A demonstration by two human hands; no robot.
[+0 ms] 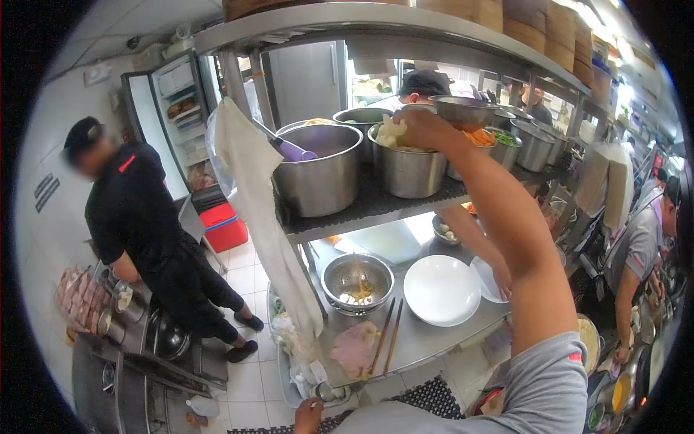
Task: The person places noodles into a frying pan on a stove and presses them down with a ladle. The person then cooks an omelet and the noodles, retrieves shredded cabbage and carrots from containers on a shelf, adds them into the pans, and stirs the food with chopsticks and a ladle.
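My right hand (418, 127) reaches over the rim of a steel pot (413, 173) on the raised shelf, its fingers closed around pale vegetable pieces (391, 132). Low in the picture, my left hand (309, 415) hangs beside my grey shirt; its fingers are only partly visible, and whether they hold anything is unclear. On the counter below stand a perforated steel bowl (357, 281) with yellowish bits, a white plate (442, 290), a pair of brown chopsticks (387, 336) and a pinkish cloth (355, 350).
A co-worker's hand (500, 283) touches a second white plate across the counter. A big pot (318, 177) with a purple handle and a hanging cloth (249, 173) flank the shelf's left end. One person in black (141, 195) stands left, another in grey (640, 246) right.
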